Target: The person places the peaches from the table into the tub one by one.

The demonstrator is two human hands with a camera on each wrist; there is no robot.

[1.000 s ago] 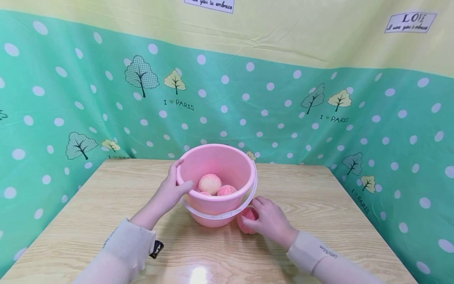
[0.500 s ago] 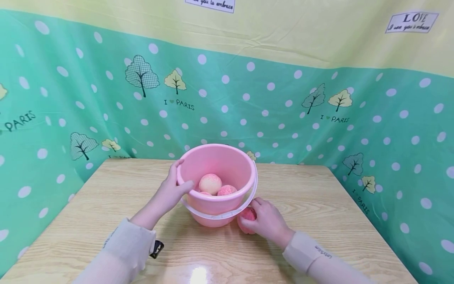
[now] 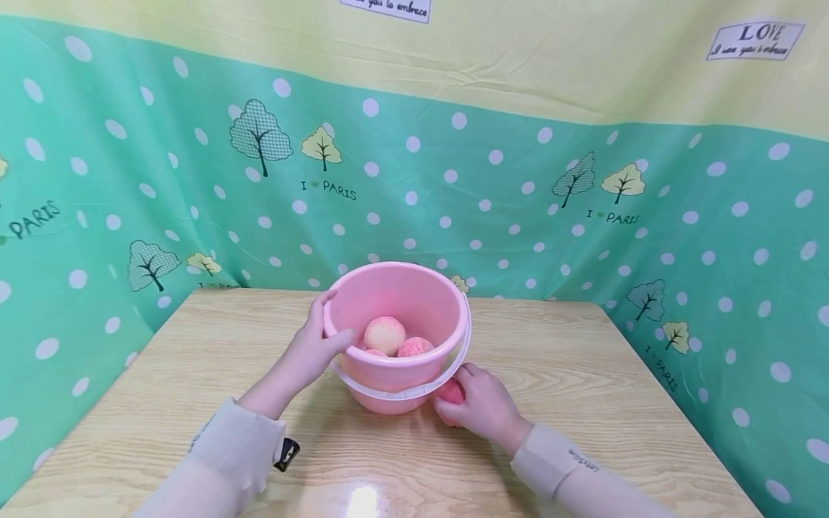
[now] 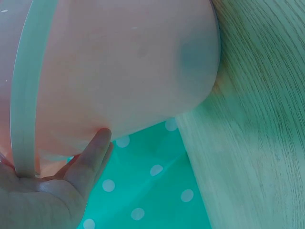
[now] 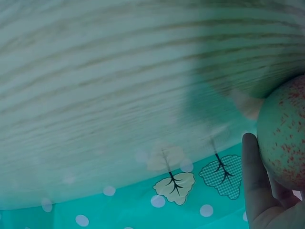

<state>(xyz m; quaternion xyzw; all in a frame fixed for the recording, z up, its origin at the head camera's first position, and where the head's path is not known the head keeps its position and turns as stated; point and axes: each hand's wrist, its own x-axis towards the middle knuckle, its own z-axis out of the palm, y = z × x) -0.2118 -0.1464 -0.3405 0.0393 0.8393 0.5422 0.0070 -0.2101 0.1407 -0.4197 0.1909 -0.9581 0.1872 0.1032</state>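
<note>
A pink bucket stands on the table, its white handle hanging down across the front. My left hand grips its left rim, thumb over the edge; in the left wrist view, fingers of that hand lie along the bucket wall. Several speckled pink-and-cream peaches lie inside, the lowest mostly hidden by the front rim. To the right of the bucket, my right hand holds a redder peach low by the tabletop. In the right wrist view this peach shows red flecks.
A wooden table carries everything. Green polka-dot cloth printed with trees hangs behind it and along both sides. A black clip-like piece shows by my left cuff.
My right hand has shifted slightly left toward the bucket and covers more of the peach, which has tipped a little. The left hand and bucket stay put.
</note>
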